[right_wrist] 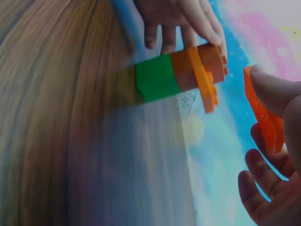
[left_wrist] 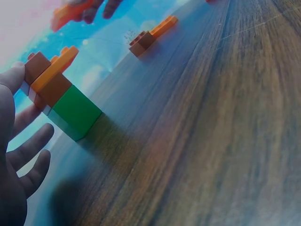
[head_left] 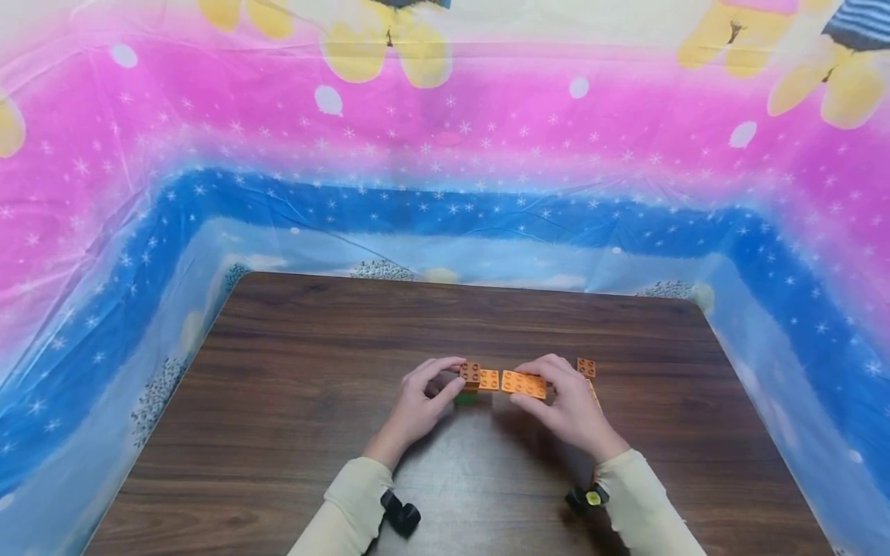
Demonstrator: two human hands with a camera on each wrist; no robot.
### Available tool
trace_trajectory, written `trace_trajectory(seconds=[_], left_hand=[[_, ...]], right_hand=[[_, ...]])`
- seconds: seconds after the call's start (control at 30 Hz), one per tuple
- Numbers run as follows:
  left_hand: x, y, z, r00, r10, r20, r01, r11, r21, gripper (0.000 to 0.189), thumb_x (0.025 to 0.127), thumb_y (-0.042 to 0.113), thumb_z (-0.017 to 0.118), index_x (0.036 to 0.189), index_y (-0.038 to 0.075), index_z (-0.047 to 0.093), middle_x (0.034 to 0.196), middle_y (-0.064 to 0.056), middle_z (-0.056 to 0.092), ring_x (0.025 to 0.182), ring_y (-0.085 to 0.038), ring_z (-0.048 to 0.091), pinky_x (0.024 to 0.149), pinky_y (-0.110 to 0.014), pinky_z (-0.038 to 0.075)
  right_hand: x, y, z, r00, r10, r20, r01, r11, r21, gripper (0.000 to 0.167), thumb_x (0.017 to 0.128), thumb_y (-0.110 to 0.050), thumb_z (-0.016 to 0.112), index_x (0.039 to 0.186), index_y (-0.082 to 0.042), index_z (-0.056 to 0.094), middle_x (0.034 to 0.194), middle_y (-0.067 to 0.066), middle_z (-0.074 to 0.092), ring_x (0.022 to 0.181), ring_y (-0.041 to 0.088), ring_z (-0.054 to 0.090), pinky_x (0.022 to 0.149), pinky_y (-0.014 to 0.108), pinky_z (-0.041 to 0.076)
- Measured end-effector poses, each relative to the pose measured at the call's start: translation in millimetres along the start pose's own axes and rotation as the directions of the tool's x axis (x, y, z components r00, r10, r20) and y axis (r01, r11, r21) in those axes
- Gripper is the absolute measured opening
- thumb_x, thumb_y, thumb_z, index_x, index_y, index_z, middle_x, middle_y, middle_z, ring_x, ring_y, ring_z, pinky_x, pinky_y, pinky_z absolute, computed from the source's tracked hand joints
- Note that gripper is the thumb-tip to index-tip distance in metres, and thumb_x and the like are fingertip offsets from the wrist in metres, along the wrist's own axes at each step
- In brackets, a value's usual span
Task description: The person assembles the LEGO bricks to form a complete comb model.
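A small stack of toy building bricks stands on the wooden table: a green brick (left_wrist: 75,112) at the bottom, a brown brick (right_wrist: 183,70) on it, then a thin orange plate (head_left: 490,379) jutting out to the right, topped by another brown brick (head_left: 470,374). My left hand (head_left: 420,401) pinches the top brown brick between thumb and index finger, its other fingers spread beside the stack. Just right of the stack, raised off the table, a second orange plate (head_left: 523,384) is pinched by my right hand (head_left: 566,401), studs facing up.
Beyond my right hand lie another brown brick (head_left: 586,367) and an orange plate (left_wrist: 164,26) on the dark wooden table (head_left: 313,347). A patterned pink and blue cloth (head_left: 452,208) hangs behind the table and along both sides.
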State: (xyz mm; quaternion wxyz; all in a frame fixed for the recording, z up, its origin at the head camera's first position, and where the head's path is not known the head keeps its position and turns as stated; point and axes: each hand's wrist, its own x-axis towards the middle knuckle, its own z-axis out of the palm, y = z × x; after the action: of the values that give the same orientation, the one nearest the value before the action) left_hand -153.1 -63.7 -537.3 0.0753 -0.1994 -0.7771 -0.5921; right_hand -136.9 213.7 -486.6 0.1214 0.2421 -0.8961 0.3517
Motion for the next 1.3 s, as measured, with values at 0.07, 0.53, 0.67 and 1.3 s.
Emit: trace_trajectory(seconds=[0.07,0.53,0.67,1.3], left_hand=[[-0.3,-0.2,0.3,1.000,-0.001,0.000,0.001,1.000,-0.001,0.030,0.102,0.024,0.072,0.132,0.022,0.072,0.122,0.002,0.072,0.098,-0.020,0.070,0.078,-0.033,0.058],[-1.1,1.3,2.5,1.000,-0.008,-0.027,0.007,1.000,-0.020,0.033,0.099,0.012,0.074,0.132,0.014,0.072,0.121,-0.008,0.072,0.096,-0.028,0.070,0.078,-0.039,0.059],[-0.4,0.9,3.6,0.999,0.005,-0.038,-0.006,1.000,-0.026,0.034,0.099,0.010,0.074,0.133,0.011,0.071,0.120,-0.011,0.072,0.094,-0.030,0.071,0.076,-0.039,0.059],[-1.0,-0.6,0.9,1.000,0.014,-0.016,-0.014,1.000,0.003,0.030,0.102,0.021,0.072,0.132,0.021,0.071,0.121,-0.001,0.072,0.096,-0.022,0.073,0.078,-0.034,0.059]], right_hand=[[4.3,-3.6,3.4,1.000,-0.011,0.003,0.011,1.000,0.013,0.038,0.088,-0.030,0.088,0.123,-0.022,0.074,0.110,-0.012,0.065,0.095,0.007,0.056,0.076,0.029,0.053],[26.1,-20.4,24.3,0.999,-0.023,0.028,0.021,0.997,0.076,0.040,0.093,-0.035,0.082,0.128,-0.018,0.073,0.119,-0.008,0.066,0.109,0.010,0.059,0.085,0.035,0.054],[29.0,-22.6,28.1,0.999,-0.018,0.030,0.016,0.996,0.089,0.040,0.093,-0.035,0.082,0.128,-0.019,0.073,0.119,-0.008,0.065,0.109,0.011,0.058,0.085,0.036,0.053],[34.6,-28.9,36.3,1.000,-0.008,0.028,0.006,0.997,0.073,0.037,0.096,-0.032,0.080,0.131,-0.019,0.072,0.120,-0.005,0.065,0.109,0.013,0.058,0.084,0.037,0.054]])
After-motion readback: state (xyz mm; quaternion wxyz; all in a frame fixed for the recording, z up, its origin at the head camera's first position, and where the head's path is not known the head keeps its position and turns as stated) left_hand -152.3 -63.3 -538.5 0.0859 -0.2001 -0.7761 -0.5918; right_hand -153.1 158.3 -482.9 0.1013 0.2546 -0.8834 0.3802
